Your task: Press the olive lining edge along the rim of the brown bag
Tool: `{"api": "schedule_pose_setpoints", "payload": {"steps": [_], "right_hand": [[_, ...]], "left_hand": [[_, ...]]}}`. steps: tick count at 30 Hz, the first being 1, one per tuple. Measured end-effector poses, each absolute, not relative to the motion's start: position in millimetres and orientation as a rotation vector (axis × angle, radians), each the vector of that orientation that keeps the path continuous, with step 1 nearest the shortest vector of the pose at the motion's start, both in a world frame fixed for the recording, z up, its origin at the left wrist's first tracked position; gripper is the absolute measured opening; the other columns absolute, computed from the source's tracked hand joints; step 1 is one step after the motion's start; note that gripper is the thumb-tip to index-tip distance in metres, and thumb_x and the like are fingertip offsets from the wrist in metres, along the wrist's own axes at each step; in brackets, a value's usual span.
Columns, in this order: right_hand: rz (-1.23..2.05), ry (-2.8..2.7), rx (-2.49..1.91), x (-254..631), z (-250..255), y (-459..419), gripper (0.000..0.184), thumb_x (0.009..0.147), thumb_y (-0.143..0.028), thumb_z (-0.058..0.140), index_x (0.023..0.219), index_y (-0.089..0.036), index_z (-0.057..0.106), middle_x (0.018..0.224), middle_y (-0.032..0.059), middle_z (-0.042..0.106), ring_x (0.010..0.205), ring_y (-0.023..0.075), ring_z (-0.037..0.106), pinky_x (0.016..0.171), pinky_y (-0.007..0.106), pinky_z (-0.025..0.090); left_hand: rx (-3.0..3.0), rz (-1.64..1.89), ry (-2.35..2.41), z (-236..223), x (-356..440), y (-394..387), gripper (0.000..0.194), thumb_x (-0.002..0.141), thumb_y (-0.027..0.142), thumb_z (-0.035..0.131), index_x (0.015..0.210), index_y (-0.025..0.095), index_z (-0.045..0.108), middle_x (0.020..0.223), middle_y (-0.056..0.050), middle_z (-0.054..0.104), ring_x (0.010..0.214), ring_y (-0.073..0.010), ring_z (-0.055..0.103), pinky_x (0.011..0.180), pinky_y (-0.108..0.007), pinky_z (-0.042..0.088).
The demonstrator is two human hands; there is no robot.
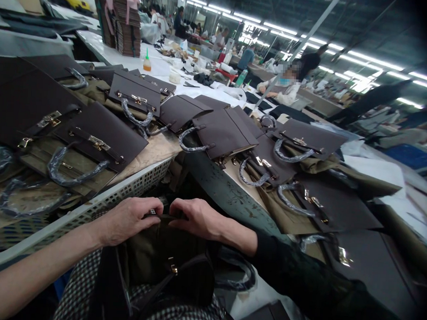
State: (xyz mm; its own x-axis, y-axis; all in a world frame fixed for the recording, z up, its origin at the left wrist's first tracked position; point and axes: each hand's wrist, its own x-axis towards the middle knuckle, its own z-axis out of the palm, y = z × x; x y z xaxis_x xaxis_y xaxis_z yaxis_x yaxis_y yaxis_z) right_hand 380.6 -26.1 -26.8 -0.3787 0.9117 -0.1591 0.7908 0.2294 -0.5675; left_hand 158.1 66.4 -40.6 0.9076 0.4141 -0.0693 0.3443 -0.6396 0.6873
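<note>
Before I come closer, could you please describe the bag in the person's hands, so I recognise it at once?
Start at the white perforated basket on the left, then look below it to the black-and-white checked cloth. Over that cloth is the dark bag, its olive part showing. Unlike the neighbouring bags, it is held: the left hand and right hand pinch its upper edge.

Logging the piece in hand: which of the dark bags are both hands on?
The bag over the checkered cloth, bottom middle: the left hand and right hand grip its far edge, while neither touches the other bags.
</note>
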Motion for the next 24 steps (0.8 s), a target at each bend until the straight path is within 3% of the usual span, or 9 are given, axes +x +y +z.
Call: {"api": "schedule_pose_setpoints", "payload": {"steps": [5,11,24], "right_hand": [[0.48,-2.616,-1.633,378.6,-20.1,-24.7,0.02,0.095,-0.036,0.056,0.107,-0.021,0.058,0.106,0.0033,0.065,0.08,0.0142,0.06,0.055,0.026,0.03],[0.305,-2.707,-1.704,367.3,-15.9,-28.8,0.016,0.1,-0.026,0.043,0.101,-0.019,0.058,0.101,0.004,0.063,0.079,0.0146,0.059,0.053,0.027,0.03],[0.298,-2.59,-1.895,354.7,-21.8,-28.8,0.011,0.094,-0.023,0.05,0.098,-0.016,0.058,0.1,0.0067,0.063,0.079,0.017,0.06,0.051,0.029,0.031]], "left_hand": [[2.391,0.147,0.563,-44.2,162.4,64.9,0.013,0.092,0.024,0.056,0.101,0.024,0.065,0.095,0.0,0.07,0.087,-0.0174,0.064,0.079,-0.026,0.045],[2.447,0.13,0.629,-49.0,164.3,63.1,0.016,0.093,0.024,0.055,0.101,0.023,0.069,0.096,-0.001,0.073,0.089,-0.0197,0.067,0.082,-0.029,0.046],[2.457,0.086,0.68,-44.5,165.9,59.9,0.01,0.091,0.024,0.055,0.092,0.021,0.065,0.088,-0.001,0.069,0.082,-0.0197,0.065,0.075,-0.029,0.044]]}}
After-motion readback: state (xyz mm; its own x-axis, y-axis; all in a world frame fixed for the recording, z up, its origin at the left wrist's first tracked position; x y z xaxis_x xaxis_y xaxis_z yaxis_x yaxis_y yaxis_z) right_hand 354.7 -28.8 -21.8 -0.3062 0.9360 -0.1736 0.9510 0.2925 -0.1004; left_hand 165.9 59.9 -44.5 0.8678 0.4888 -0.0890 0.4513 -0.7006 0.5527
